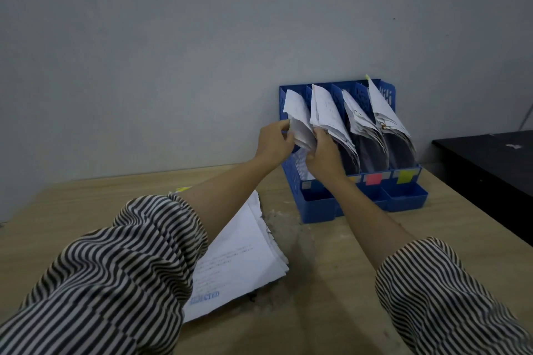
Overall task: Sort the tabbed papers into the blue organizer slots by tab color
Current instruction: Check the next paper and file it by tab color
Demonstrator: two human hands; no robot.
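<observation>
Head view: a blue organizer [403, 199] is stood on the table [331, 282] against the wall, with four slots filled with papers. The sheaf [298, 121] in its leftmost slot is pinched by the left hand [274, 141] and gripped from the right by the right hand [323, 153]. A stack of papers [242, 262] is laid flat on the table, near the organizer's left front.

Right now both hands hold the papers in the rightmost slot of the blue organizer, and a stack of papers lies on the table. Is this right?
Not quite. In the head view the left hand and right hand hold papers in the leftmost slot of the blue organizer. The stack does lie on the table.
</observation>
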